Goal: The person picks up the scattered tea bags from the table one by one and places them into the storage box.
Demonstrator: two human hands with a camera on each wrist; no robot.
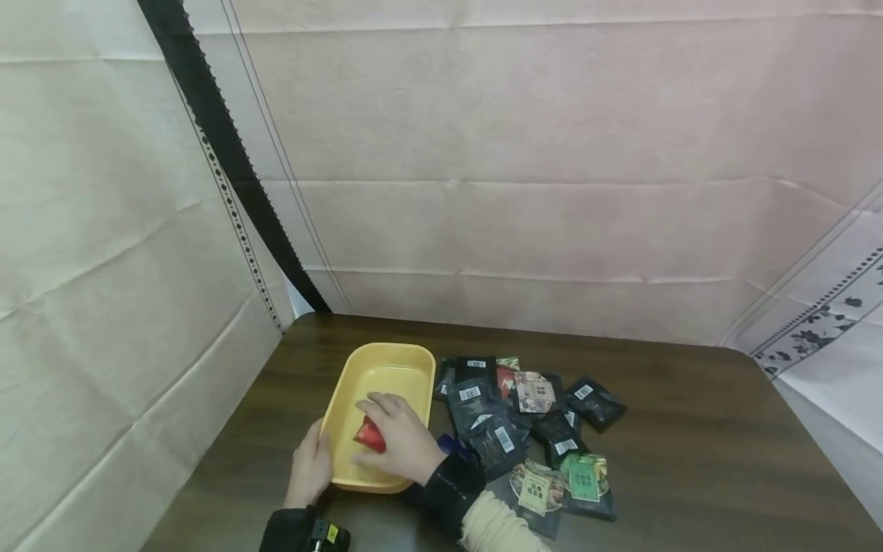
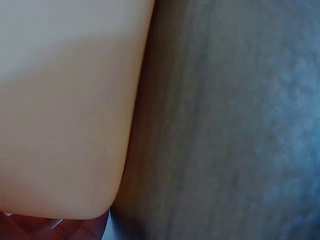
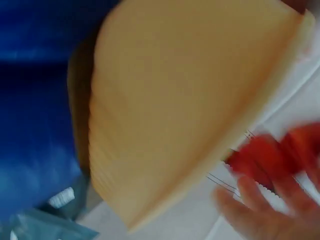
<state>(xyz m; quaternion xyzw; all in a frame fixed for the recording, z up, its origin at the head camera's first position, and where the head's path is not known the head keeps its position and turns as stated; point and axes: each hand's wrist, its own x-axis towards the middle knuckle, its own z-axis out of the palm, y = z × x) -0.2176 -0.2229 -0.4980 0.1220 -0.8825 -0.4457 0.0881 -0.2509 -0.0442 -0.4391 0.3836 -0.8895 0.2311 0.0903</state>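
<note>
A yellow plastic tray (image 1: 396, 373) sits on the dark wooden table, and my left hand (image 1: 308, 469) grips its left side. In the left wrist view the tray's pale wall (image 2: 65, 130) fills the left half, with part of the fingers low at the edge. My right hand (image 1: 400, 441) reaches over the tray and holds a shiny red packet (image 1: 370, 435) between fingers and thumb. Blurred in the right wrist view, the red packet (image 3: 257, 157) shows beside the fingers (image 3: 250, 210), past the tray's rim.
Right of the tray lies a loose heap of black packets (image 1: 498, 441), some with barcodes. Packets with a green label (image 1: 584, 481) and a cream label (image 1: 534, 491) lie at its front. Something blue (image 1: 455, 447) lies by the right sleeve. White cloth (image 1: 517, 153) hangs behind the table.
</note>
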